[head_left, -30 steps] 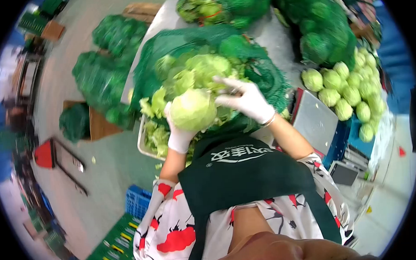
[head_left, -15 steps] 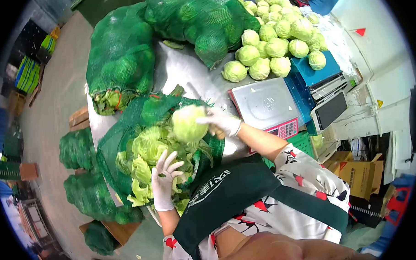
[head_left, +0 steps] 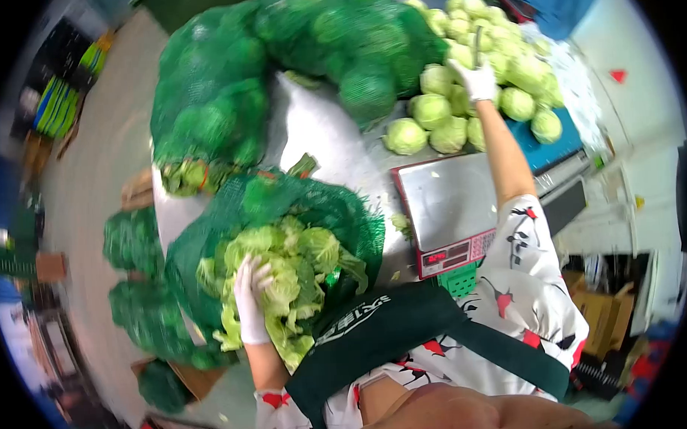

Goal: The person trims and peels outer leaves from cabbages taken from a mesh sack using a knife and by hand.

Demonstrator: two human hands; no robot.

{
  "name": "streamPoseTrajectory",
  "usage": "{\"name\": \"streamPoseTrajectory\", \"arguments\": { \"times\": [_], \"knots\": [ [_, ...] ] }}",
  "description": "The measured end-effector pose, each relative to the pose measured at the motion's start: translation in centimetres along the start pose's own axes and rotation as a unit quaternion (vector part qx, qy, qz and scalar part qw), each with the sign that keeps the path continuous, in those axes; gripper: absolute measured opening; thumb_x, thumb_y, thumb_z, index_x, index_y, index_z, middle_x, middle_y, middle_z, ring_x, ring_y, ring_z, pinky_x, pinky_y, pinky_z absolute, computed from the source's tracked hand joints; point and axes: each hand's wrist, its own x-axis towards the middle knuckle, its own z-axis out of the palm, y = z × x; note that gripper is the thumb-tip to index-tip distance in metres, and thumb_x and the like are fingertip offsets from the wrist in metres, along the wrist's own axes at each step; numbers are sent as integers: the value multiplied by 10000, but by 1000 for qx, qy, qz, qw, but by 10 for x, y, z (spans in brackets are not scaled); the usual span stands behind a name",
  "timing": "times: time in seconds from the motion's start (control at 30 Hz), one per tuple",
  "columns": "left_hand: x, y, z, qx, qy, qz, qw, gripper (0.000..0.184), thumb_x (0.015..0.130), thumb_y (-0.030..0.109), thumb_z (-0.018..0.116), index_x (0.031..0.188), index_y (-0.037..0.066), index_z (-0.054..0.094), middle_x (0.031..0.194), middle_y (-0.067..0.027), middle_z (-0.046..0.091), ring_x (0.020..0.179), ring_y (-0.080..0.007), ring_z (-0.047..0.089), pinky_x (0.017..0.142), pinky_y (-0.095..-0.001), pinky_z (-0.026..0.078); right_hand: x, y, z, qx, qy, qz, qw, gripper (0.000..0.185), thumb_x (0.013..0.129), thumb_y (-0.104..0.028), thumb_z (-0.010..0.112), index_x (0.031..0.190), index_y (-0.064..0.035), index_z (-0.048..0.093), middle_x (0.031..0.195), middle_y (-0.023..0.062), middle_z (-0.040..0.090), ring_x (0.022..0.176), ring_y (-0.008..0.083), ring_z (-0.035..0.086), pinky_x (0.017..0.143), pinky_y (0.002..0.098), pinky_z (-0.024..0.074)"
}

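Note:
My left hand (head_left: 252, 297), in a white glove, rests on loose cabbage leaves (head_left: 289, 281) with its fingers apart. The leaves are heaped in the mouth of an open green mesh bag (head_left: 197, 254). At the back right, my gloved right hand (head_left: 478, 83) reaches into a pile of trimmed cabbages (head_left: 520, 102). A thin grey blade, seemingly a knife (head_left: 477, 45), sticks up from this hand, its handle hidden. A pale cabbage (head_left: 460, 54) lies against the fingers; whether they still grip it is hard to see.
A scale (head_left: 445, 192) with a red keypad stands under my right forearm. Full green mesh bags (head_left: 210, 90) lie at the back of the metal table (head_left: 318, 132). More bags (head_left: 146, 312) are on the floor at left. A cardboard box (head_left: 600, 311) sits at right.
My right hand has gone from above the open bag, where it held a cabbage, to the pile at back right. My left hand has lowered onto the leaves.

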Motion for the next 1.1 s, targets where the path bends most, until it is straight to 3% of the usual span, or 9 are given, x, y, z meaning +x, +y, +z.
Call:
{"name": "streamPoseTrajectory", "arguments": {
  "times": [0.13,0.3,0.4,0.43,0.5,0.67,0.77,0.87,1.1],
  "knots": [
    [22,2,-10,97,71,24,992,515,1001,290,588,1423,8,503,1338,-143,604,1096,-211,649,820,-293,537,31,31,43,-163,-114,44,979,969,743,-651,730,1418,-1,485,1080,277,693,1002,416,672,855,492,522],
    [57,-15,-41,325,70,107,937,446,951,315,658,1312,56,624,1236,-131,668,1009,-209,682,746,-304,537,-6,-25,21,-171,22,-141,975,563,822,-521,720,1105,-39,650,1016,204,661,924,398,654,813,483,521],
    [95,-12,-27,521,70,174,833,440,893,356,701,1203,45,671,1171,-191,667,1005,-275,680,794,-361,541,-132,-139,2,219,-168,-248,929,352,861,-231,748,1118,-15,640,994,85,651,860,206,614,791,328,506],
    [110,-11,-18,543,82,189,814,515,854,419,714,1159,7,662,1125,-205,665,1015,-324,660,843,-391,534,-178,-178,-13,281,-300,-148,900,381,842,-213,755,1148,-18,639,1043,80,643,890,217,614,832,333,510],
    [142,-11,3,591,121,228,765,690,757,561,750,1023,-68,647,1048,-236,656,1051,-373,632,900,-426,521,-247,-172,25,199,-349,-304,864,648,752,-300,822,1315,-66,604,1383,169,570,1240,302,589,977,384,511],
    [204,-5,42,538,33,69,839,800,642,624,803,1053,-52,681,1141,-280,668,1064,-379,662,928,-421,526,-329,-248,53,42,-498,-306,810,984,719,-322,829,1539,-143,315,1613,162,256,1234,350,577,977,404,516],
    [222,-14,41,499,15,45,865,783,649,570,846,1128,-26,680,1155,-231,685,1079,-330,668,965,-387,512,-336,-249,110,183,-477,-223,830,488,765,-182,711,1233,-61,641,1131,222,677,958,335,697,821,396,559],
    [204,-3,23,374,-42,16,926,754,663,464,896,1226,23,658,1172,-111,703,1092,-235,648,1006,-337,475,-318,-254,138,250,-440,-83,858,224,764,-124,651,962,-38,711,695,171,660,630,283,654,624,398,510],
    [189,-1,2,293,-170,7,941,795,713,503,845,1288,1,622,1315,-131,633,1199,-257,589,1078,-335,407,-293,-256,157,330,-417,167,830,174,869,-126,600,971,-11,682,696,76,627,447,183,556,395,313,445]
  ]
}}
